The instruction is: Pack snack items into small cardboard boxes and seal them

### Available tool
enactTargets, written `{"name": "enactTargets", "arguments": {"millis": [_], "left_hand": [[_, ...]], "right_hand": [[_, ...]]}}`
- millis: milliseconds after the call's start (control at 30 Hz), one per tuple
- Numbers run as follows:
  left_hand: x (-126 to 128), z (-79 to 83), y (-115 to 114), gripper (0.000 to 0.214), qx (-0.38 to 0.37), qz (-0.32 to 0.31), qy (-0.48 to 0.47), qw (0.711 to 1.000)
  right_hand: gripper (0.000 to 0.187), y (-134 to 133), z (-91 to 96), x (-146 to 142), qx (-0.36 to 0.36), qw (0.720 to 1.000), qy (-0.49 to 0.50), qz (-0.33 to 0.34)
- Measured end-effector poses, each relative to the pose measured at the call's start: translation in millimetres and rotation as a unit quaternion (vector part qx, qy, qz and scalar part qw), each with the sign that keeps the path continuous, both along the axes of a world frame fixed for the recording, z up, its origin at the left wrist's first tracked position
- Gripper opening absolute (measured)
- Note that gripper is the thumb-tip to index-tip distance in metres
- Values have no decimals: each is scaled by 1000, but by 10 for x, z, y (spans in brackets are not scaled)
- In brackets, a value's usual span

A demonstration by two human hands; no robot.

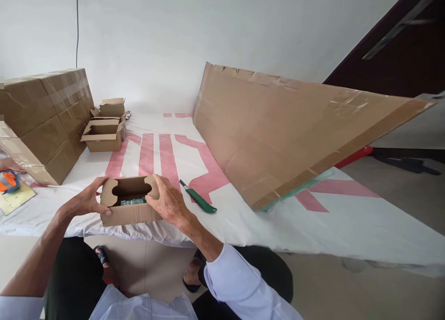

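A small brown cardboard box [130, 213] sits near the front edge of the white and pink sheet. Its side flaps are folded inward and something green shows inside through the gap. My left hand [86, 200] grips the box's left end, fingers curled over the left flap. On the right flap rests my right hand [167, 201], thumb pressing it down and fingers wrapped round the box's right end.
A green-handled utility knife [199, 198] lies just right of the box. A big flattened cardboard sheet [278, 130] leans at the right. Taped cartons [45, 120] stand at left, with small open boxes [103, 135] behind. Another person's hand [10, 164] and an orange tool [9, 181] are at the left edge.
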State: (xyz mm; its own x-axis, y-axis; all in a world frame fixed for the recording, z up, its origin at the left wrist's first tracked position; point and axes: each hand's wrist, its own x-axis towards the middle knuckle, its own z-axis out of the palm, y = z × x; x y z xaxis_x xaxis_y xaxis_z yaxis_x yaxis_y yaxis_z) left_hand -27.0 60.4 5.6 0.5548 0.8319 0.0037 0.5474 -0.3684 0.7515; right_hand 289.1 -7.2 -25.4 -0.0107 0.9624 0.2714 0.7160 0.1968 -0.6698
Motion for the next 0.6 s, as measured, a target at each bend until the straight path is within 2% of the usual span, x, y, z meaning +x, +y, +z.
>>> {"name": "enactTargets", "arguments": {"millis": [100,233,367,433,500,600], "left_hand": [[13,-18,-42,117,-4,20,-19,1000],[25,-56,-44,119,-4,26,-31,999],[149,-121,22,118,2,29,-52,998],[262,-161,48,120,1,33,-64,997],[381,-193,62,125,-10,29,-72,997],[530,-216,52,118,3,21,-77,997]], "right_hand": [[51,-20,-17,98,38,998,41,5],[46,21,-123,319,65,979,187,-50],[52,86,-413,569,-1,946,312,-93],[55,81,-593,660,-53,938,328,-101],[54,56,-746,731,-76,942,309,-104],[58,11,-859,810,-6,962,250,-106]]}}
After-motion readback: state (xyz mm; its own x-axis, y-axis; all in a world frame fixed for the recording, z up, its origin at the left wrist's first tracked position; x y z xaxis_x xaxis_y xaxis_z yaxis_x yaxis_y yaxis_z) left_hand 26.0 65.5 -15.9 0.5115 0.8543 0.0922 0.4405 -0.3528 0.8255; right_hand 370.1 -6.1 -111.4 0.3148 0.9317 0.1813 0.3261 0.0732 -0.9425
